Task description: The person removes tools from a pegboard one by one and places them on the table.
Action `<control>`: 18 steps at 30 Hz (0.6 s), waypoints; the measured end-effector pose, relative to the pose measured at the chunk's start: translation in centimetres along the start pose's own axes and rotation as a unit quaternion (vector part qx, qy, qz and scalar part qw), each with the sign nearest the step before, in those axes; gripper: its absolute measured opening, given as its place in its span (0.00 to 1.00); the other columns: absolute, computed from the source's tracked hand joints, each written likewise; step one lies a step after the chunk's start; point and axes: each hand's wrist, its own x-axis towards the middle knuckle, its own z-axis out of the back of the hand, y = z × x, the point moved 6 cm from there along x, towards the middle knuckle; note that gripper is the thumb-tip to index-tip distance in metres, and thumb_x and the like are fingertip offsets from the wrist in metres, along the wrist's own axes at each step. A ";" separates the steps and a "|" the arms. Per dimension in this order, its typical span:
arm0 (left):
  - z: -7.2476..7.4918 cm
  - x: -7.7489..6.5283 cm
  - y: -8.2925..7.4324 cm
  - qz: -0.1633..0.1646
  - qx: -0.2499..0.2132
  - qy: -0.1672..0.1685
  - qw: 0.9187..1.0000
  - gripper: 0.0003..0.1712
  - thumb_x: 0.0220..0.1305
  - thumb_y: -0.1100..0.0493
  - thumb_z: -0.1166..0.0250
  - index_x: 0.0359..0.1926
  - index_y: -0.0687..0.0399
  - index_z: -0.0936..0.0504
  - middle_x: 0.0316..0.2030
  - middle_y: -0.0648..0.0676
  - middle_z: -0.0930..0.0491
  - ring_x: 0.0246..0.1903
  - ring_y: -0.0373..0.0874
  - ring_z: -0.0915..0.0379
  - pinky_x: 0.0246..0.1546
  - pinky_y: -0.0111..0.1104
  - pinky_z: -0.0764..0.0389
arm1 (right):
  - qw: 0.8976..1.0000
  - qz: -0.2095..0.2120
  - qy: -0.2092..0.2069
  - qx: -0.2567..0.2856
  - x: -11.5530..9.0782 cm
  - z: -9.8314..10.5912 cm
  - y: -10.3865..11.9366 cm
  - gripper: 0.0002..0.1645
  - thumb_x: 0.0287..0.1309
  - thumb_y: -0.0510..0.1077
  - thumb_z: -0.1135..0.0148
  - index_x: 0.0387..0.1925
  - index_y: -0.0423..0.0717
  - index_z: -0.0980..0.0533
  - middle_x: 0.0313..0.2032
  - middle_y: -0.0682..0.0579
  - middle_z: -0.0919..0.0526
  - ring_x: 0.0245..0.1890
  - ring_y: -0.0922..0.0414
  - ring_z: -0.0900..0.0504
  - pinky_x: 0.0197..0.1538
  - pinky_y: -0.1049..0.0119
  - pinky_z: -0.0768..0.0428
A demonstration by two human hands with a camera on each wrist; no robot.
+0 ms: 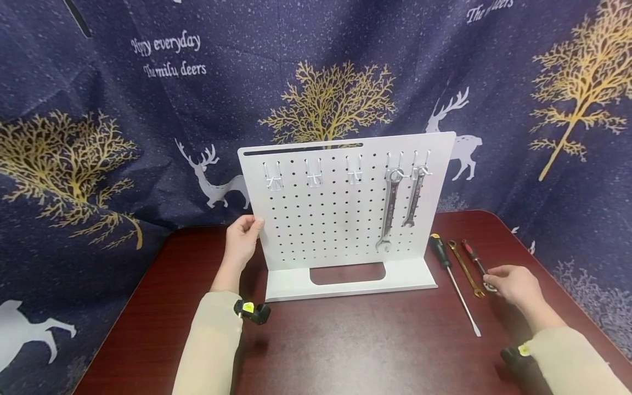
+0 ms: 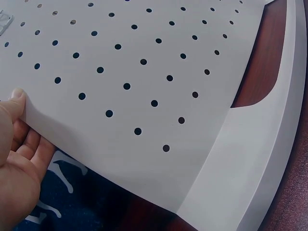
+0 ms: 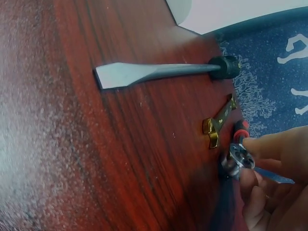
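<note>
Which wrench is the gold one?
The gold wrench is the one lying on the table, between the screwdriver and the red-and-black-handled tool. The larger wrench and smaller wrench are silver and hang on the white pegboard.

Small curtained-off workspace, home or studio unclear; dark-blue printed fabric backdrop (image 1: 276, 33) with golden trees (image 1: 328, 101), white deer (image 1: 224, 192) and white lettering (image 1: 168, 44); reddish-brown wood-grain tabletop (image 1: 345, 340) before it; workshop touch from white perforated freestanding board (image 1: 306, 219), two silver wrenches (image 1: 390, 211) hanging there; long black-handled flat-blade screwdriver (image 1: 453, 278) lying beside.
</note>
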 end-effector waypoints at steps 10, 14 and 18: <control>0.0 0.0 0.1 0.004 0.001 0.000 1.000 0.14 0.65 0.55 0.39 0.41 0.64 0.21 0.33 0.54 0.22 0.31 0.37 0.30 0.34 0.25 0.25 | 0.997 0.009 -0.082 0.005 0.2 0.5 1.7 0.25 0.62 0.53 0.45 0.41 0.31 0.22 0.39 0.31 0.18 0.40 0.33 0.22 0.36 0.49 0.26; 0.0 0.0 0.0 0.003 0.000 0.001 1.000 0.14 0.65 0.56 0.39 0.41 0.64 0.21 0.32 0.54 0.22 0.30 0.36 0.30 0.33 0.24 0.26 | 0.995 0.031 -0.088 0.046 0.3 0.2 3.5 0.24 0.63 0.52 0.45 0.43 0.32 0.22 0.32 0.35 0.15 0.26 0.53 0.18 0.29 0.62 0.26; 0.0 -0.1 -0.1 0.002 0.000 0.001 1.000 0.13 0.65 0.56 0.39 0.42 0.65 0.21 0.33 0.55 0.22 0.29 0.36 0.31 0.32 0.22 0.26 | 0.990 0.056 -0.080 0.098 0.1 -0.2 5.8 0.23 0.64 0.51 0.45 0.46 0.32 0.23 0.32 0.36 0.16 0.21 0.66 0.23 0.23 0.70 0.27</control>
